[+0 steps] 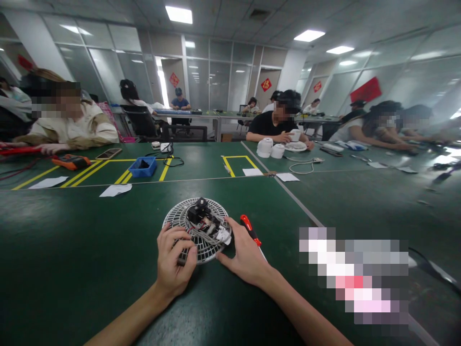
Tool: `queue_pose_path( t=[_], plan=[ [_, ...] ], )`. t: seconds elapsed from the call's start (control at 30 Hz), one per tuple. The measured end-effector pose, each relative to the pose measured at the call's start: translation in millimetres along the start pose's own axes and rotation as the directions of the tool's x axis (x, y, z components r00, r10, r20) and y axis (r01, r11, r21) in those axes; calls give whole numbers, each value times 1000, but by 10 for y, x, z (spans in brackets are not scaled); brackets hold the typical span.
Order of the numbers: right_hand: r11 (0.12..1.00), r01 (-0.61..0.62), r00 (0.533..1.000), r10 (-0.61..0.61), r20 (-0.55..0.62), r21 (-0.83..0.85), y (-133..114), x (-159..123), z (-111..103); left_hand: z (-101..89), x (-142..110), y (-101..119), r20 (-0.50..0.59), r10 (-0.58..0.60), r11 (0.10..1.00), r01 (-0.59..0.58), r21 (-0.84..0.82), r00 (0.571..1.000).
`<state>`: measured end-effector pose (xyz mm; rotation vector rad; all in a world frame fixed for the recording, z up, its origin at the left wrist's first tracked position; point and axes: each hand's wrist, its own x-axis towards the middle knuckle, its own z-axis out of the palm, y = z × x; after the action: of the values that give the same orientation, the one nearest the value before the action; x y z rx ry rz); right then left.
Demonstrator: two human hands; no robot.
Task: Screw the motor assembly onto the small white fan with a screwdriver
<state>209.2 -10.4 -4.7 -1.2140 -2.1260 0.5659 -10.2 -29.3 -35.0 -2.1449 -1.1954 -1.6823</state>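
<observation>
A round, light-grey fan grille (pixel 175 214) lies on the green table in front of me. On top of it sits an open motor assembly (pixel 207 221) with black parts, loose wires and a coiled grey cable. My right hand (pixel 248 250) grips the grille's right edge between thumb and fingers. At the near left of the grille, my left hand (pixel 175 259) has its fingers curled towards the thumb; a small dark piece shows between them, too hidden to name. Just beyond my right hand lies a red-handled screwdriver (pixel 250 229), its shaft partly covered by that hand.
Ahead are a blue bin (pixel 143 166), an orange multimeter (pixel 71 162), a phone (pixel 108 154) and paper slips (pixel 115 190). White round housings (pixel 265 148) stand near a co-worker in black (pixel 272 125). Another person (pixel 72 120) sits at left. Blurred-out items cover the right.
</observation>
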Motion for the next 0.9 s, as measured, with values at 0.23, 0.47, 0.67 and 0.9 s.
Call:
queue_pose_path(
  t=[0.23, 0.47, 0.67, 0.9],
  plan=[
    [990, -40, 994, 26, -110, -135, -23, 1, -202, 2, 34, 19, -9, 14, 999, -13, 34, 1000],
    [839, -315, 949, 289, -128, -444, 90, 43, -249, 27, 48, 20, -38, 29, 998, -27, 48, 999],
    [865, -450, 893, 444, -81, -221, 172, 88, -340, 25, 60, 25, -34, 17, 999, -16, 38, 999],
    [603, -381, 850, 527, 9, 700, 77, 122, -338, 21, 57, 22, -15, 17, 999, -17, 32, 1000]
  ],
)
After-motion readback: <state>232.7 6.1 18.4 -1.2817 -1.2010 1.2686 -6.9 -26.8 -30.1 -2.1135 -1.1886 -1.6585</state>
